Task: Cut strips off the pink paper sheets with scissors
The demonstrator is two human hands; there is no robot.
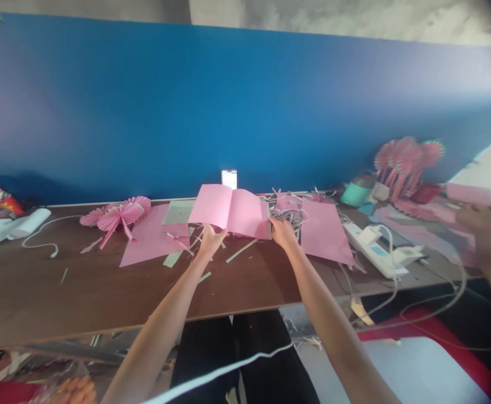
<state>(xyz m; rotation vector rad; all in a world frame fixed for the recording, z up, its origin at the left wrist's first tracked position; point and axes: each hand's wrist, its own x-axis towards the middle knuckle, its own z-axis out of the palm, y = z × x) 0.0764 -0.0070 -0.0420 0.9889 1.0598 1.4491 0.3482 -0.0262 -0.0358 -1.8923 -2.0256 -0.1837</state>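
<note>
A pink paper sheet with a crease down its middle is held up above the table. My left hand is closed on its lower edge, near the crease. At the right lower corner, my right hand grips the same sheet. Behind it a lit phone stands against the blue wall. Flat pink sheets lie on both sides, one left sheet and one right sheet. Thin paper strips are scattered below the held sheet.
Folded pink paper fans lie at the left, and more fans stand at the right. A white power strip with plugs and cables sits right of my hands. Another person's hand is at the far right. A white cable crosses my lap.
</note>
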